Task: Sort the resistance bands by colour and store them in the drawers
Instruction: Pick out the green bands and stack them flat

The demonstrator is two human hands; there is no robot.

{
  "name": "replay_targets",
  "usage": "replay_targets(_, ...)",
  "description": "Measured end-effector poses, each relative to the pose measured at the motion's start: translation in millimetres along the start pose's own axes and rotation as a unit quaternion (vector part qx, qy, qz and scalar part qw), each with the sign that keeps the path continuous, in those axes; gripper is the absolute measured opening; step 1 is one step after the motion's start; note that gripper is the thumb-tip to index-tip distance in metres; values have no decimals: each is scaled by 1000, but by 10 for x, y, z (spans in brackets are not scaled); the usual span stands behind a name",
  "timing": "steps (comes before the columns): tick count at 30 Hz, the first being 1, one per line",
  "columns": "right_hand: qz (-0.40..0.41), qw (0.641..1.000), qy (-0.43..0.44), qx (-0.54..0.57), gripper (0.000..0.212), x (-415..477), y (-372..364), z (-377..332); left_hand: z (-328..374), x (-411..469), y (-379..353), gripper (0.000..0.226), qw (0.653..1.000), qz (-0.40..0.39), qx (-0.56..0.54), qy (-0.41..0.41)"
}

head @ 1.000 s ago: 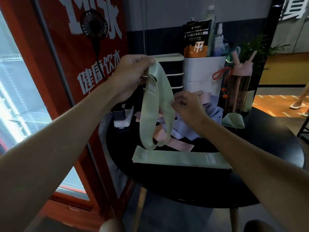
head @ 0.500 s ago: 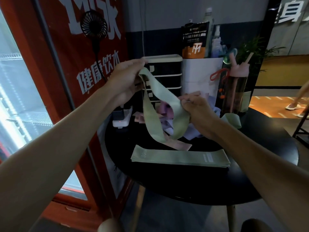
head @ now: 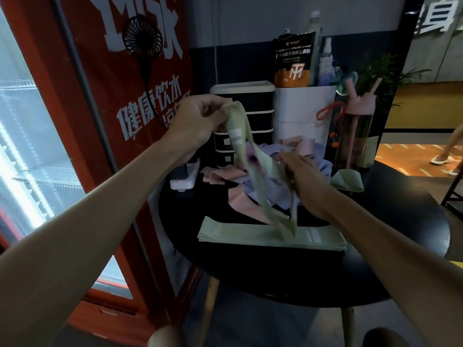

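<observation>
My left hand (head: 200,121) pinches the top of a pale green resistance band (head: 240,136) that hangs slanting down to the right. Lower down, my right hand (head: 303,181) holds the same band, whose blurred end dangles over flat green bands (head: 270,235) stacked near the table's front. Behind them lies a heap of lilac bands (head: 273,194) and pink bands (head: 240,201). One more green band (head: 348,180) lies to the right. The small drawer unit (head: 253,113) stands at the back, its drawers shut.
Everything rests on a round black table (head: 375,246). A white bin (head: 304,116) with bottles and a pouch and a pink-lidded bottle (head: 355,136) stand at the back. A power strip (head: 184,176) lies back left. A red fridge door (head: 100,121) is on the left.
My right hand has slid down along the green band, stretching it out lower toward the flat stack. My left hand stays raised with the band's top.
</observation>
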State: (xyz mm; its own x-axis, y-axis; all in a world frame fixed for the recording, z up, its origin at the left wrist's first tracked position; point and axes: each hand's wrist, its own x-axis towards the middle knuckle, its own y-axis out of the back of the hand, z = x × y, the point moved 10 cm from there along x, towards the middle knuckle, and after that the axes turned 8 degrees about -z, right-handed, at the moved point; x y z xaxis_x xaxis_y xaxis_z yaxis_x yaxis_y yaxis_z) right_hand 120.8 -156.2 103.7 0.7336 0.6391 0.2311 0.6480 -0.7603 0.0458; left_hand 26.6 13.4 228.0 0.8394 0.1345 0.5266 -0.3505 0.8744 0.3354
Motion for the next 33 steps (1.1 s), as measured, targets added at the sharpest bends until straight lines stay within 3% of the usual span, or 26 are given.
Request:
replay_targets(6, 16, 999, 7, -40, 35, -41, -35, -86, 157, 30, -33, 11, 995, 22, 78, -51)
replay_targets(11, -10, 993, 90, -71, 46, -95, -195, -422, 183, 43, -117, 9, 995, 22, 77, -63)
replay_targets(15, 11, 984, 126, -126, 17, -67, -217, -601, 153, 38, -217, 8, 996, 13, 70, -58)
replay_targets(20, 59, 986, 123, -101, 21, -52, -130, -684, -8, -4, -320, 25, 999, 9, 31, -10)
replay_targets(24, 121, 980, 122, -98, 6, -20, 43, -708, -435, -185, -705, 44, 982, -121, -58, 131)
replay_targets(26, 147, 979, 108, -89, 10, -30, 158, -662, -628, -315, -897, 40, 966, -192, -44, 166)
replay_targets(29, 181, 976, 97, -74, 13, -99, 327, -593, -788, -405, -984, 22, 966, -200, -11, 161)
replay_targets(33, 234, 966, 92, -67, 14, -198, 610, -487, -907, -458, -1000, 21, 966, -198, -34, 160)
